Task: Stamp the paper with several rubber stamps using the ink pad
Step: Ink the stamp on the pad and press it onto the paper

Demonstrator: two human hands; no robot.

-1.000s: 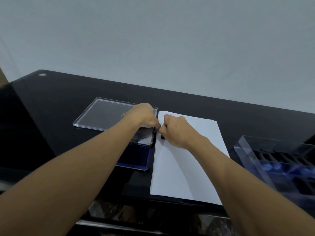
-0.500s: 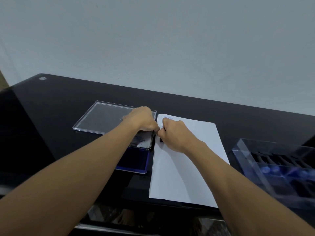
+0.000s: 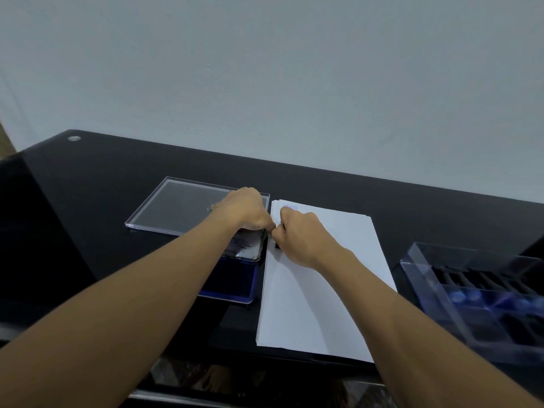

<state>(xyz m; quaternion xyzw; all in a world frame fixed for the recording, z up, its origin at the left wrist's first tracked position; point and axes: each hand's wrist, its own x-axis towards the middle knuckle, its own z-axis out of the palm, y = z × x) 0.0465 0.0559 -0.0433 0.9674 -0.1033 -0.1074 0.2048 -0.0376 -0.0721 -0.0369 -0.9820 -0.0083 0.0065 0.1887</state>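
A stack of white paper (image 3: 321, 290) lies on the black table, with a blue print "AMENDED" (image 3: 290, 207) near its top left corner. Just below that print, my right hand (image 3: 300, 237) grips a small black rubber stamp (image 3: 277, 246) and holds it down on the paper's left edge. Only a sliver of the stamp shows. My left hand (image 3: 244, 210) lies over the open ink pad's lid (image 3: 250, 250); its curled fingertips meet my right hand at the paper's edge, and what they hold is hidden. The blue ink pad (image 3: 235, 282) sits left of the paper.
A clear flat plastic lid (image 3: 179, 204) lies behind the ink pad on the left. At the right stands a clear stamp box (image 3: 471, 278) with black slots and blue-topped stamps. The wall rises close behind the table (image 3: 88, 201); its front edge is near me.
Both hands stay pressed at the same spot on the paper's left edge. Only the view has shifted slightly.
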